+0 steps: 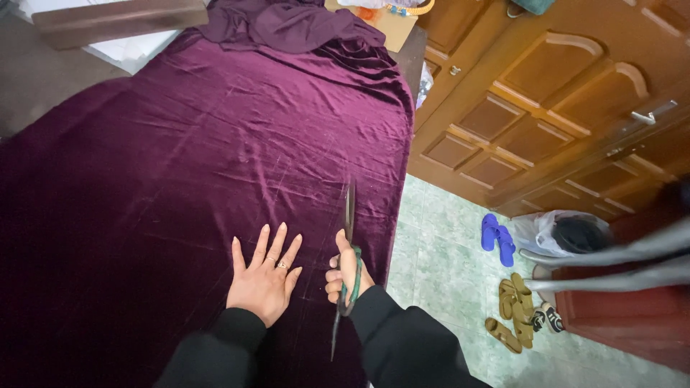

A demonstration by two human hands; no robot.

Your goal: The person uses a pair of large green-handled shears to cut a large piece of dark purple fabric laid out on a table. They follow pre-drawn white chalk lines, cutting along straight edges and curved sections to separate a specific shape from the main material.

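A dark purple velvet cloth (187,165) lies spread over a table, with faint chalk lines on it. My left hand (264,276) rests flat on the cloth with fingers spread, rings on two fingers. Just to its right, my right hand (347,276) grips the green handles of large tailor's scissors (348,215). The blades point away from me along the cloth near its right edge. Both arms wear black sleeves.
The cloth bunches up at the table's far end (287,25). A wooden panelled door (546,100) stands to the right. On the green tiled floor (438,266) lie blue slippers (497,237), a plastic bag (564,233), brown sandals (514,309) and a red cabinet (632,316).
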